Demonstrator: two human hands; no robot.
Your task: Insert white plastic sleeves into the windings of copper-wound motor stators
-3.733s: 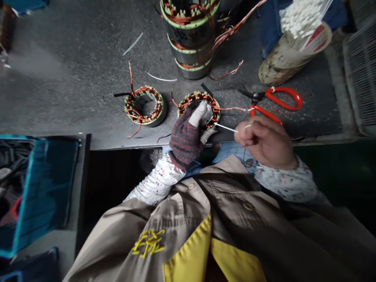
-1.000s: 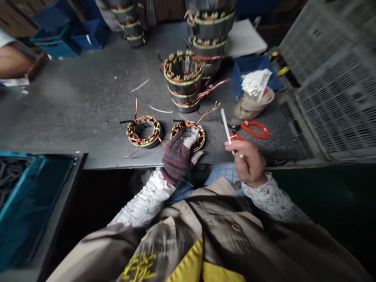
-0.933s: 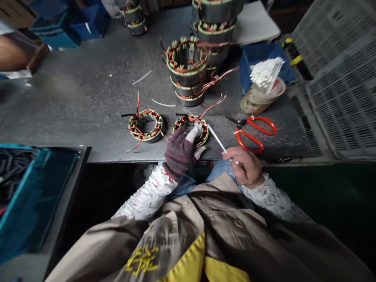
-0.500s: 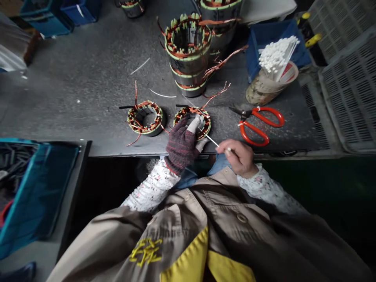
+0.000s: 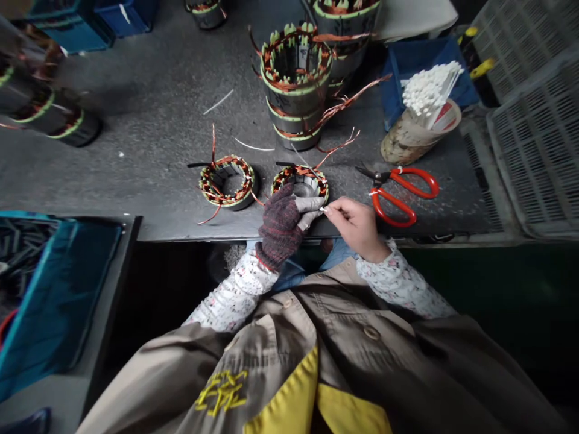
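A small motor stator (image 5: 301,172), a ring wound with copper wire, lies near the table's front edge. My left hand (image 5: 283,220), in a dark knitted glove with pale fingertips, covers its near side; thumb and finger are closed at the rim. My right hand (image 5: 355,226) is bare and pinches the end of a thin white cord (image 5: 322,209) beside those fingertips. Part of the cord is hidden by my fingers. Another wound stator (image 5: 228,181) stands to the left, with loose copper ends. Orange-handled scissors (image 5: 391,190) lie to the right.
Stacked stators (image 5: 296,90) stand behind the work, and another stack (image 5: 49,111) leans at the left. A tub (image 5: 402,141) of white sticks tilts by a blue bin (image 5: 393,78). Cut white cords (image 5: 254,145) lie on the table. A teal crate (image 5: 94,265) is at lower left.
My right hand has moved left to the stator's rim, and the stretch of white cord between my hands has shortened. A stator stack has appeared at the far left.
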